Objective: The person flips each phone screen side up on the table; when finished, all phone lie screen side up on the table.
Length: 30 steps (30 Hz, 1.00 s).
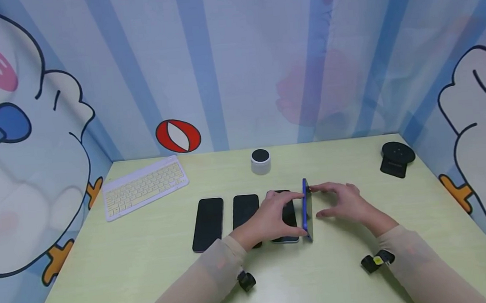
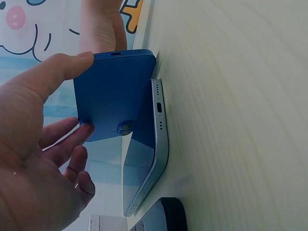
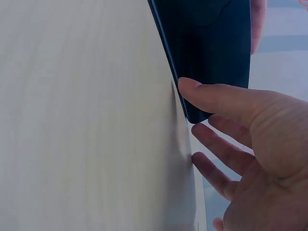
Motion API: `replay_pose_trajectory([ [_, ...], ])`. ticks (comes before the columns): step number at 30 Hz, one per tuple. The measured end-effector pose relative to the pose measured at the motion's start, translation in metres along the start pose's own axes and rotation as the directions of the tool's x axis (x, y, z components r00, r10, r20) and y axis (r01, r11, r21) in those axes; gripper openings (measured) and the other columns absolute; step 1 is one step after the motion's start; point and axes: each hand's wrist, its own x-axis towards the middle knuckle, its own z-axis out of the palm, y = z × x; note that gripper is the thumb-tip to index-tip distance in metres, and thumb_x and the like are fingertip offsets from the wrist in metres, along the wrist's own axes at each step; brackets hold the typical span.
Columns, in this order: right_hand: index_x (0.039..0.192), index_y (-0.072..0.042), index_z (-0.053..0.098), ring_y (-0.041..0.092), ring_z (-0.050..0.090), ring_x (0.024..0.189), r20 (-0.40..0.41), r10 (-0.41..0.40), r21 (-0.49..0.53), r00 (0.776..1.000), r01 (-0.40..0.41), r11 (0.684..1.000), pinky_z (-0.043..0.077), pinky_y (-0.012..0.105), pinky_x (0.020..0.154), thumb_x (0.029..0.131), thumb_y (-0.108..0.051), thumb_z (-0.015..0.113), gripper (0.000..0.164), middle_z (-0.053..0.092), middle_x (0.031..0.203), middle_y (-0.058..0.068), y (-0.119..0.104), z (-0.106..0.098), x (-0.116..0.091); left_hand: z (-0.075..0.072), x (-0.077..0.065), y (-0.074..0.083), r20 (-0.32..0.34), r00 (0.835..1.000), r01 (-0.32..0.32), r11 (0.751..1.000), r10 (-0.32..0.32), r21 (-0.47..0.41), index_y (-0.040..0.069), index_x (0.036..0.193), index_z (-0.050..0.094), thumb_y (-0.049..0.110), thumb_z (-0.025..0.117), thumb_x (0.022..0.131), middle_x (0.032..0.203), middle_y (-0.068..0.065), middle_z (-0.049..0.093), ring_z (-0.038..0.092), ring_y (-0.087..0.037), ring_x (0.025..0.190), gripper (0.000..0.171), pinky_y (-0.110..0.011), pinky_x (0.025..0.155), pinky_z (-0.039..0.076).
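A blue phone (image 1: 305, 211) stands on its long edge, its dark screen facing right. My left hand (image 1: 269, 218) grips it by its upper edge, thumb near one end and fingers near the other. Close by on the right, my right hand (image 1: 341, 203) has its fingers spread, with fingertips by the phone's far end. In the right wrist view the right thumb (image 3: 190, 85) lies before the dark screen (image 3: 211, 48). Beside the blue phone lies a silver-edged phone (image 2: 161, 130), partly hidden by my left hand in the head view. Two more dark phones (image 1: 208, 224) (image 1: 245, 208) lie further left, screens up.
A white keyboard (image 1: 145, 187) lies at the back left of the pale table (image 1: 120, 275). A small white cylinder with a black top (image 1: 261, 162) stands at the back middle. At the back right sits a black round stand (image 1: 396, 156). A printed curtain (image 1: 245, 65) hangs behind.
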Motion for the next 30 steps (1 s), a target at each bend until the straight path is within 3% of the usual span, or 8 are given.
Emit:
replay_pose_trajectory([
  [5,0.142,-0.010,0.063,0.045,0.048,0.139,0.022,0.006,-0.005,1.000,-0.006,1.000,0.014,0.077,0.109,0.075,-0.022,0.092,0.073,0.064,0.142,0.016,0.002,0.000,-0.001,0.001,0.000,-0.002,-0.011,1.000,-0.004,1.000,0.004,0.007,0.028,0.153,0.050,0.043,0.089,0.080,0.154,0.010,0.052,0.041,-0.018,0.128,0.084,-0.038,0.105,0.047],
  [16,0.139,-0.008,0.065,0.045,0.051,0.137,0.003,0.009,-0.009,1.000,-0.009,1.000,0.015,0.077,0.109,0.074,-0.020,0.093,0.072,0.065,0.141,0.017,0.005,-0.004,-0.004,0.005,0.004,-0.005,-0.033,0.999,0.002,0.998,0.000,0.056,0.021,0.150,0.053,0.040,0.091,0.078,0.152,0.004,0.055,0.043,-0.019,0.124,0.083,-0.035,0.102,0.048],
  [20,0.138,-0.009,0.065,0.045,0.052,0.136,0.000,0.016,-0.026,1.000,-0.016,1.000,0.019,0.075,0.108,0.072,-0.021,0.094,0.073,0.065,0.140,0.018,0.008,-0.007,-0.007,0.010,0.007,-0.007,-0.049,0.999,-0.004,0.990,0.011,0.144,0.017,0.146,0.056,0.041,0.092,0.076,0.147,0.000,0.060,0.046,-0.022,0.122,0.082,-0.037,0.103,0.047],
  [26,0.140,-0.008,0.064,0.048,0.051,0.135,0.039,0.036,-0.075,0.999,-0.033,0.997,0.024,0.072,0.107,0.074,-0.021,0.092,0.073,0.060,0.145,0.020,0.014,-0.016,-0.011,0.021,0.016,-0.002,-0.051,0.998,-0.003,0.949,0.020,0.316,0.012,0.143,0.058,0.046,0.091,0.074,0.139,-0.001,0.065,0.049,-0.023,0.119,0.084,-0.037,0.103,0.045],
  [30,0.141,-0.007,0.063,0.049,0.049,0.136,0.058,0.036,-0.086,0.998,-0.031,0.996,0.028,0.073,0.106,0.075,-0.019,0.091,0.072,0.058,0.146,0.020,0.018,-0.020,-0.011,0.027,0.020,0.005,-0.056,0.998,0.024,0.938,-0.005,0.347,0.008,0.143,0.058,0.044,0.091,0.074,0.140,-0.003,0.065,0.049,-0.025,0.121,0.085,-0.038,0.104,0.044],
])
